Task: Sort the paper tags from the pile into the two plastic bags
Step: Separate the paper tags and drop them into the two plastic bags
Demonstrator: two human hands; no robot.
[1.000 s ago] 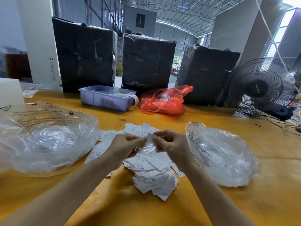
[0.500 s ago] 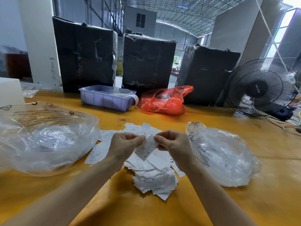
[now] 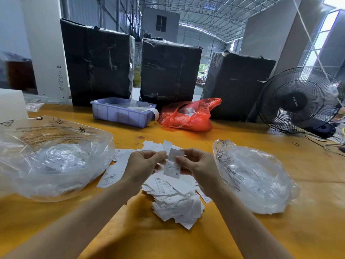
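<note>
Overhead, both hands, left hand (image 3: 143, 165) and right hand (image 3: 197, 165), pinch one S-marked paper tag (image 3: 172, 166) above the tag pile (image 3: 175, 200) between two plastic bags.

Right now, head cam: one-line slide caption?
Both hands, left hand and right hand, pinch a paper tag above the pile, between two clear bags on a yellow table.

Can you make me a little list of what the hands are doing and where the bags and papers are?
left hand: pinching paper tags
right hand: pinching a paper tag marked S
tag pile: on the yellow table, under the hands
left plastic bag: left of pile, tags inside
right plastic bag: right of pile
</note>
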